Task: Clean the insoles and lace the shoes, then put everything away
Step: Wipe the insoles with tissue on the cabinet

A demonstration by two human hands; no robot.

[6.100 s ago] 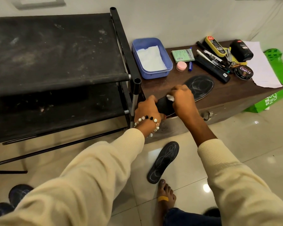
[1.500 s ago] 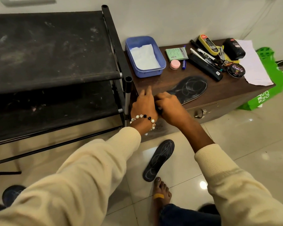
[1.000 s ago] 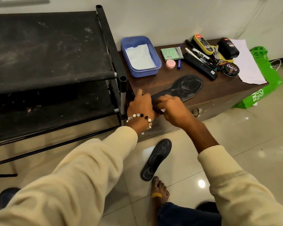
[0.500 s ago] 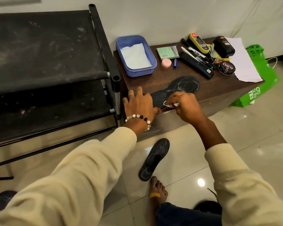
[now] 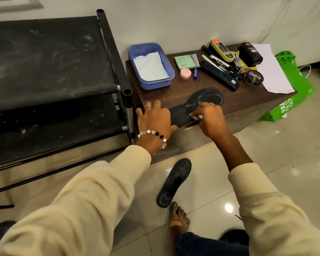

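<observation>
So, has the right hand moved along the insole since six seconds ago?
Yes. The right hand with its white wipe moved along the insole, away from the shoe rack.

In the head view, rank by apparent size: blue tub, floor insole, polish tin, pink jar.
1. Blue tub and floor insole: they look alike in extent, and the insole lies nearer the camera, so no ranking between them.
2. Polish tin.
3. Pink jar.

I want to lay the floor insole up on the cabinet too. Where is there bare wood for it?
Bare wood lies between the blue tub and the insole being wiped, and along the front right, between that insole and the white paper. The back right is crowded with polish tin, brushes and pens.
</observation>
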